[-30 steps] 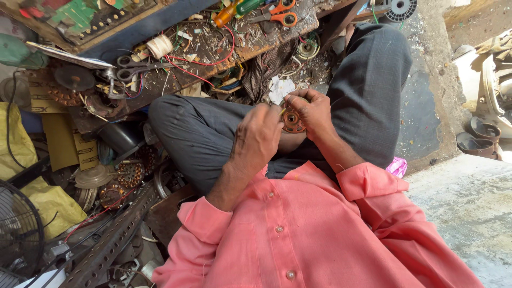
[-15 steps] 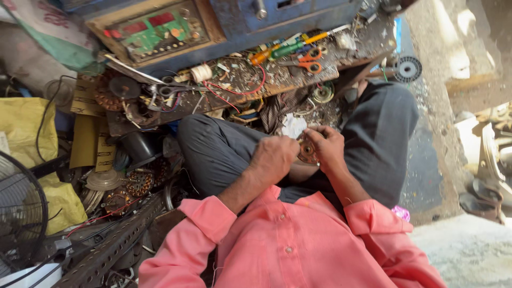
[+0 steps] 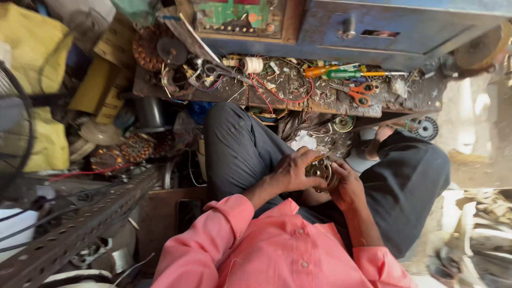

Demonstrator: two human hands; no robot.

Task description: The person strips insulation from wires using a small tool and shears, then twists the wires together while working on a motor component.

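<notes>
A pink-sleeved shirt (image 3: pixel 277 250) fills the near foreground. Just beyond it, over the lap in dark grey trousers (image 3: pixel 240 149), both hands are closed about a small round metal part (image 3: pixel 318 170), brassy and grey in colour, apparently a small motor or bearing housing. The left hand (image 3: pixel 290 173) is wrapped over its left flank, fingers curled shut against it. The right hand (image 3: pixel 346 186) cups it from the right and below, thumb on the rim. Both grips are closed on the part; no gap is seen between palms and metal.

The part is judged stiff, dense for its size and not fragile in the casing. Any exposed winding or thin wire would be easily damaged, but none can be confirmed here. The surface is judged possibly oily, hence slippery. The outer rim is judged the soundest place to hold, as at present.

The round face is turned up towards the camera and slightly away from the body; the axis is therefore taken to run roughly along the line of sight. Being disc-like, it shows no clear long axis, and finer detail is hidden by the fingers.

Farther off, a cluttered work board (image 3: pixel 288 90) carries orange-handled scissors (image 3: pixel 358 92), an orange and green screwdriver (image 3: pixel 341 71), a spool of pale thread (image 3: pixel 252 65) and red wire (image 3: pixel 282 96). Beyond these stands a blue metal cabinet (image 3: pixel 384 32).
</notes>
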